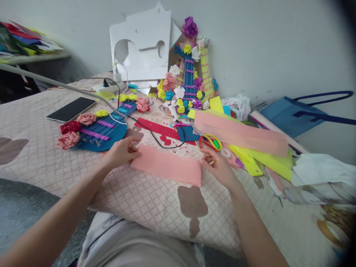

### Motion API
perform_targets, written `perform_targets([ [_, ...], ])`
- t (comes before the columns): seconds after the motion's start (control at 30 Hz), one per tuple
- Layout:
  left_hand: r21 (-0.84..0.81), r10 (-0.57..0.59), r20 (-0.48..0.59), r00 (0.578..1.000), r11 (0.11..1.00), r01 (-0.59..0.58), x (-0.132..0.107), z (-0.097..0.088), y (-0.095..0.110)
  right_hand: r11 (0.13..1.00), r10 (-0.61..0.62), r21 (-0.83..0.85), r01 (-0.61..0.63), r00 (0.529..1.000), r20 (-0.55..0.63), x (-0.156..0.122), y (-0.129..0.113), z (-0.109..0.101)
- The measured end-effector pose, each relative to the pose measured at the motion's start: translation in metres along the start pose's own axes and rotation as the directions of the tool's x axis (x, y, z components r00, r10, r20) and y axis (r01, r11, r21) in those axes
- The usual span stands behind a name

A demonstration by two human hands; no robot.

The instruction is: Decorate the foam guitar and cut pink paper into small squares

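Near tablecloth (158, 200) passable; scissors (206, 137), cable (167, 148) obstruct beyond; blurred right perhaps cluttered.

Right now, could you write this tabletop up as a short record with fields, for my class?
Centre: pink strip, lying on the patterned tablecloth
Left grip: at the strip's left end
Right grip: at its right end
Hold: whether either pinches it, unclear
Tools beyond: white glue gun, yellow-handled scissors
Left side: phone, blue guitar-shaped craft with flowers

Quilted tablecloth (150, 196) under pink strip (168, 165), phone (71, 109), blue guitar (104, 128)
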State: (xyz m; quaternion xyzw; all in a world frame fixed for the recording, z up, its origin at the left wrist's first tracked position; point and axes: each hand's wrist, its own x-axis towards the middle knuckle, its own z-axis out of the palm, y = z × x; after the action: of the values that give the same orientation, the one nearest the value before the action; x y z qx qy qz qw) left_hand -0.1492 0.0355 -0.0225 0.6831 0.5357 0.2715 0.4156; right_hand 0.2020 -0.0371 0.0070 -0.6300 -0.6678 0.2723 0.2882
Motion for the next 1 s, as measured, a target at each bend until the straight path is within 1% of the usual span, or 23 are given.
perform_targets([
  [0.1,0.001,0.0,-0.002,1.0,1.0,0.0,0.0,0.0,0.001,0.999,-0.043,0.002,0.043,0.999,0.016,-0.004,-0.003,0.004],
  [0.17,-0.017,-0.011,0.001,1.0,1.0,0.011,-0.001,0.0,0.003,0.995,-0.089,-0.036,0.09,0.996,0.022,-0.009,-0.006,0.009],
  [0.23,-0.03,-0.016,-0.003,1.0,0.999,0.016,-0.001,0.001,0.004,0.977,-0.18,-0.112,0.181,0.983,0.019,-0.017,-0.008,0.014],
  [0.27,-0.032,-0.013,-0.006,1.0,0.999,0.013,-0.002,0.001,0.005,0.959,-0.233,-0.16,0.236,0.972,0.037,-0.021,-0.01,0.017],
  [0.3,-0.031,-0.006,-0.008,1.0,0.999,0.006,-0.002,0.001,0.005,0.933,-0.281,-0.214,0.29,0.957,0.074,-0.026,-0.011,0.02],
  [0.37,-0.03,0.007,-0.01,1.0,1.0,-0.008,-0.002,0.002,0.004,0.866,-0.334,-0.322,0.382,0.922,0.195,-0.035,-0.011,0.026],
  [0.43,-0.03,0.014,-0.005,1.0,0.999,-0.014,-0.001,0.002,0.002,0.795,-0.329,-0.413,0.445,0.888,0.322,-0.043,-0.01,0.033],
  [0.47,-0.028,0.015,-0.005,1.0,0.999,-0.015,-0.001,0.002,0.001,0.763,-0.32,-0.449,0.465,0.875,0.363,-0.046,-0.009,0.036],
  [0.53,-0.022,0.02,-0.008,1.0,1.0,-0.02,-0.001,0.002,0.0,0.721,-0.3,-0.494,0.486,0.862,0.409,-0.05,-0.005,0.042],
  [0.6,-0.004,0.03,-0.018,0.999,1.0,-0.03,-0.001,0.001,-0.001,0.699,-0.291,-0.518,0.492,0.858,0.422,-0.05,-0.002,0.045],
  [0.83,0.15,0.089,-0.126,0.988,0.986,-0.07,-0.009,0.005,0.003,0.682,-0.297,-0.536,0.497,0.858,0.418,-0.049,0.001,0.047],
  [0.9,0.21,0.115,-0.133,0.984,0.974,-0.085,-0.011,0.006,0.006,0.679,-0.309,-0.538,0.501,0.858,0.41,-0.05,0.001,0.047],
  [1.0,0.302,0.148,-0.115,0.982,0.947,-0.107,-0.012,0.008,0.009,0.676,-0.309,-0.544,0.497,0.862,0.403,-0.05,0.001,0.047],
])
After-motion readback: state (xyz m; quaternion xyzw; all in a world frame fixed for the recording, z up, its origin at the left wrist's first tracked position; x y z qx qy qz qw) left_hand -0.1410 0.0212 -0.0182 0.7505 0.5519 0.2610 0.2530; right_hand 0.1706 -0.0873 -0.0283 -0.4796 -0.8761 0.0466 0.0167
